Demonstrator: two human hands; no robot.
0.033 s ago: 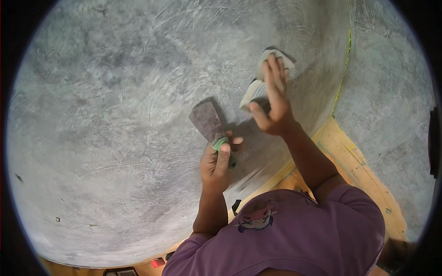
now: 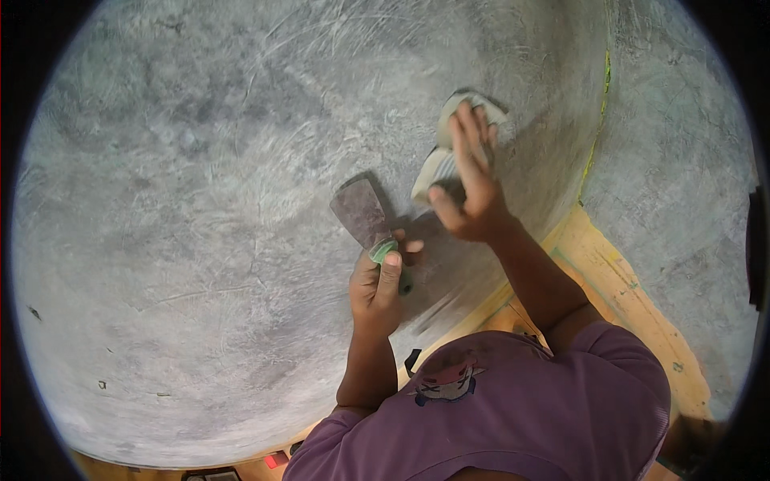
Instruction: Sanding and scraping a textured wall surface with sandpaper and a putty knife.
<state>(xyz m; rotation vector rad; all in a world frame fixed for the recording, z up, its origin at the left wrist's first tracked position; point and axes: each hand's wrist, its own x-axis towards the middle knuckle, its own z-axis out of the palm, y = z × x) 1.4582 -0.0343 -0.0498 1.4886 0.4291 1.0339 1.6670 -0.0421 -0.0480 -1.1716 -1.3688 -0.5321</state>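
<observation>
Both my hands are in front of a mottled grey plastered wall (image 2: 241, 216). My left hand (image 2: 375, 293) is closed round the green handle of a putty knife (image 2: 361, 210). The knife's wide, stained blade points up and to the left, close to the wall. Higher and to the right, my right hand (image 2: 473, 188) presses a bent sheet of sandpaper (image 2: 433, 172) to the wall. Its pale backing with grey stripes faces me, and dark edges show. The fingers lie stretched over the sheet, with the thumb at its lower edge.
At the right, a yellow-green line (image 2: 595, 144) runs down the corner where another grey wall (image 2: 674, 160) meets this one. Orange-tan covering (image 2: 618, 272) lies along the foot of the walls. A small red object (image 2: 276, 459) sits at the bottom edge.
My right hand has slid slightly left and down along the wall with the sandpaper. The left hand and putty knife have hardly moved.
</observation>
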